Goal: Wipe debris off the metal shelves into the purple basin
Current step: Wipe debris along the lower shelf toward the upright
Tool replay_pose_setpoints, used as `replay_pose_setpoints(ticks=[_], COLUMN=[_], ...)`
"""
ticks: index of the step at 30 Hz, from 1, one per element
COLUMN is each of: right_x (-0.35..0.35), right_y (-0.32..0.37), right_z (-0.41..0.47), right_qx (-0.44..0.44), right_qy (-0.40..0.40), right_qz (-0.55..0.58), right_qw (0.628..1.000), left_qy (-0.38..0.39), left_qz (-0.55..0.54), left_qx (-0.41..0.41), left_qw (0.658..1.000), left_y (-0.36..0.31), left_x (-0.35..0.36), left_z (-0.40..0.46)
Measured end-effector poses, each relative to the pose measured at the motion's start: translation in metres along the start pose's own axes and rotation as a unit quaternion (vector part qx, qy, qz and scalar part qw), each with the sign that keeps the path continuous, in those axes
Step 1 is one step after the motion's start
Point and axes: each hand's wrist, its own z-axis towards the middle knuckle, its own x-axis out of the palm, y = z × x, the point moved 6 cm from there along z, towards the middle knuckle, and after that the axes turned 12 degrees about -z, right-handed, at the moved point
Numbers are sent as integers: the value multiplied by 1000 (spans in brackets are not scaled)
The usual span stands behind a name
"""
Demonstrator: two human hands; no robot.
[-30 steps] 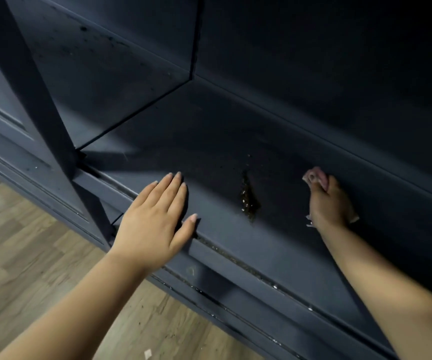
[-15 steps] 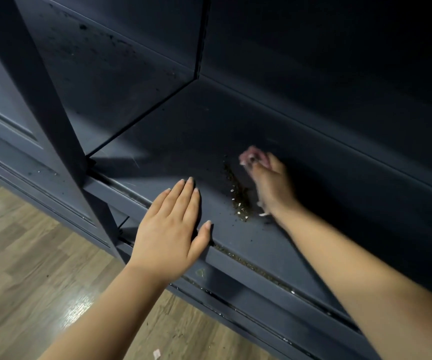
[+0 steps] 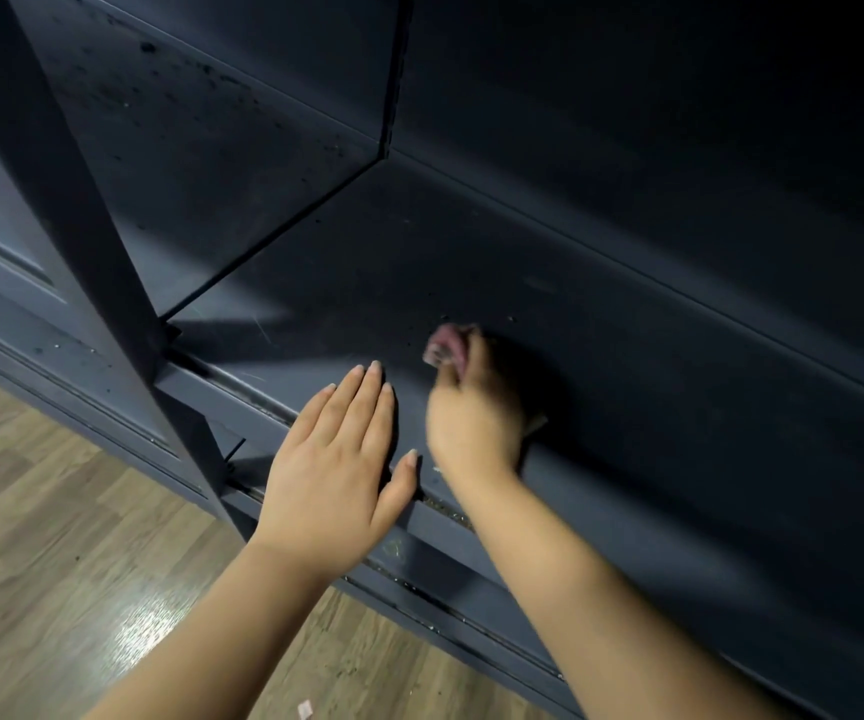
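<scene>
At the far left lay the wooden floor (image 3: 50,517), glossy in one patch, with a small pale scrap (image 3: 305,709) on it near the bottom edge. Rising from it was the dark upright post (image 3: 82,210) of the metal shelving, and behind that a lower ledge dotted with specks.

The left hand (image 3: 336,459) lay flat, palm down, on the front lip of the metal shelf (image 3: 601,366), its fingers straight and together and its thumb spread out to the right along the edge. It held nothing.

Just beside it, nearly touching the thumb, was the right hand (image 3: 471,413), blurred, with its fingers curled round a pinkish cloth (image 3: 444,345) that stuck out beyond the knuckles and was pressed to the shelf surface. A pale corner of the cloth showed at the right of the wrist.

Fine debris (image 3: 445,509) sat in the groove under the shelf lip, between the two wrists, and a few light specks were scattered on the shelf further back. The purple basin was out of view.
</scene>
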Motion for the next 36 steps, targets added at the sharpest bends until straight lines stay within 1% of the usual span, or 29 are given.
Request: replay_pose_setpoints(ticks=[2, 3, 5, 6, 7, 9, 10, 11, 14, 16, 18, 19, 20, 22, 25, 26, 28, 29, 30, 31, 33, 34, 35, 36], right_x=[7, 7, 6, 2, -5, -29, -41, -48, -52, -47, -37, -31, -25, -13, 5, 9, 17, 22, 25, 25, 23, 20, 16, 10], right_y=[27, 34, 34, 27, 14, -20, -41, -65, -121, -126, -109, -97, -81, -41, 20, 34, 46, 45, 43, 42, 42, 38, 29, 16], right_z=[-2, -1, 5, 10, 17, 36, 47, 59, 84, 91, 99, 103, 105, 102, 69, 57, 40, 39, 41, 42, 43, 46, 51, 57], right_qx=[-61, -76, -60, -48, -45, -63, -53, -22, 103, 114, 88, 74, 55, -20, -146, -182, -234, -242, -236, -230, -221, -216, -204, -186], right_qy=[17, 37, 108, 128, 116, 21, -26, -51, -47, -38, -27, -17, -9, 19, 105, 122, 130, 134, 141, 154, 172, 160, 140, 111], right_qz=[2, 30, 133, 163, 168, 154, 131, 98, 3, -48, -86, -79, -53, 27, 107, 104, 48, 18, 12, 31, 146, 194, 218, 213], right_qw=[998, 996, 983, 977, 978, 986, 990, 994, 994, 992, 992, 994, 997, 999, 978, 970, 962, 961, 961, 960, 949, 944, 944, 953], left_qy=[-1, 0, 3, 3, 3, 1, 2, 5, 11, 7, -1, -3, -4, -5, -10, -9, -8, -8, -8, -7, -1, 2, 3, 0], left_qz=[-5, -9, -7, 0, 7, 18, 23, 28, 38, 31, 24, 22, 21, 18, 14, 12, 10, 12, 14, 16, 19, 20, 23, 26], left_qx=[3, 4, 12, 20, 32, 59, 68, 71, 50, 36, 31, 32, 31, 30, 29, 30, 31, 31, 31, 31, 30, 29, 29, 33], left_qw=[1000, 1000, 1000, 1000, 999, 998, 997, 997, 998, 999, 999, 999, 999, 999, 999, 999, 999, 999, 999, 999, 999, 999, 999, 999], left_y=[0, -1, -1, -1, 0, 6, 11, 18, 38, 43, 43, 43, 43, 43, 43, 43, 43, 43, 43, 43, 42, 42, 42, 41], left_x=[0, 0, 0, -1, -3, -6, -9, -11, -14, -13, -11, -10, -10, -11, -12, -12, -12, -13, -13, -14, -14, -13, -14, -15], left_z=[0, 0, 0, -1, -1, -2, -1, 0, 6, 8, 8, 8, 7, 7, 8, 8, 8, 8, 8, 9, 9, 8, 8, 8])
